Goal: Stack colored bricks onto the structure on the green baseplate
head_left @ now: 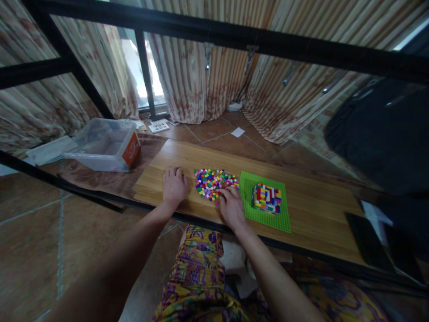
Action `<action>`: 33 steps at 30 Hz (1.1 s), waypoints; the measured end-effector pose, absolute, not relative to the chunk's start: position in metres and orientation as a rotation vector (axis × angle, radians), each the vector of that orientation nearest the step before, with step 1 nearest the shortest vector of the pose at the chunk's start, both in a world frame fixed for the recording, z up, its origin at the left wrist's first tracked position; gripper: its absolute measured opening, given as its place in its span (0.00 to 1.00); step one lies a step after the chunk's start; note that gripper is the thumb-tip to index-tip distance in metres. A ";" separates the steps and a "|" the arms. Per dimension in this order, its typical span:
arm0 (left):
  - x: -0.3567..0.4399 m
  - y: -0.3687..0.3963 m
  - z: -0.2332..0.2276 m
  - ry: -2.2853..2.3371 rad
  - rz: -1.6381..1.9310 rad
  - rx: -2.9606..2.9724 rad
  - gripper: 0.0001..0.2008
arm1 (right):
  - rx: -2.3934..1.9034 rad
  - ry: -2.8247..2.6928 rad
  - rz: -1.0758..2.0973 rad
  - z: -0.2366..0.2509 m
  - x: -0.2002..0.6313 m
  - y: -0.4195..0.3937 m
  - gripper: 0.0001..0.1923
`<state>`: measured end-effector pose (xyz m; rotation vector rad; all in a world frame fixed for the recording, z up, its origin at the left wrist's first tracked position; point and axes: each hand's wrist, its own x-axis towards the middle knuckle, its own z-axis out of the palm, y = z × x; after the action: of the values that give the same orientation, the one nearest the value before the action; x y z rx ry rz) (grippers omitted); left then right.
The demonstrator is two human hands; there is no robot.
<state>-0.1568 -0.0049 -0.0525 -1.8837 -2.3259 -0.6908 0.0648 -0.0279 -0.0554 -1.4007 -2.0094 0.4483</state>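
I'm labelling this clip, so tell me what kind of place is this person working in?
Probably a room in a home: a tiled floor, patterned curtains over a window, and a low wooden board with a pile of small bricks beside a green baseplate.

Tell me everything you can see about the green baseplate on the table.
The green baseplate is a flat, roughly square studded sheet, plastic by its look, lying flat on the wooden board to the right of the loose brick pile. A small multicoloured brick build, in red, white, yellow, blue and green, stands near its middle. The right hand lies beside its left edge, fingertips in the pile; whether it touches the plate is unclear.
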 end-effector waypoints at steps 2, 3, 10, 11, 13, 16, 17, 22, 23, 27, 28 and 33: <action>-0.156 -0.005 -0.052 -2.320 -0.685 -1.880 0.13 | -1.342 -1.993 0.523 -0.052 0.063 -0.032 0.15; -0.156 -0.005 -0.051 -2.317 -0.684 -1.879 0.13 | -1.317 -1.978 0.560 -0.050 0.063 -0.032 0.15; -0.158 -0.004 -0.055 -2.310 -0.700 -1.885 0.13 | -1.390 -1.927 0.464 -0.040 0.061 0.003 0.16; -0.158 -0.004 -0.055 -2.307 -0.698 -1.881 0.13 | -1.415 -1.966 0.419 -0.040 0.060 0.011 0.16; -0.158 -0.004 -0.055 -2.310 -0.695 -1.878 0.13 | -1.441 -2.070 0.354 -0.043 0.058 0.021 0.16; -0.157 -0.005 -0.053 -2.322 -0.696 -1.881 0.13 | -1.418 -2.179 0.313 -0.049 0.059 0.023 0.16; -0.156 -0.005 -0.053 -2.325 -0.698 -1.876 0.12 | -1.406 -2.185 0.306 -0.052 0.061 0.020 0.16; -0.156 -0.006 -0.053 -2.307 -0.703 -1.870 0.13 | -1.396 -2.122 0.263 -0.059 0.076 0.007 0.14; -0.156 -0.006 -0.053 -2.307 -0.698 -1.872 0.13 | -1.412 -2.110 0.250 -0.058 0.077 0.007 0.14; -0.156 -0.005 -0.055 -2.309 -0.678 -1.863 0.13 | -1.482 -2.130 0.204 -0.047 0.070 0.019 0.13; -0.157 -0.005 -0.056 -2.307 -0.678 -1.863 0.13 | -1.486 -2.154 0.198 -0.045 0.066 0.024 0.13; -0.158 -0.005 -0.057 -2.295 -0.698 -1.868 0.13 | -1.483 -2.241 0.248 -0.043 0.052 0.043 0.13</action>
<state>-0.1581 -0.0047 -0.0570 -1.8685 -2.2948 -0.6981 0.0522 0.0428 -0.0432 -1.4834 -2.2412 0.2476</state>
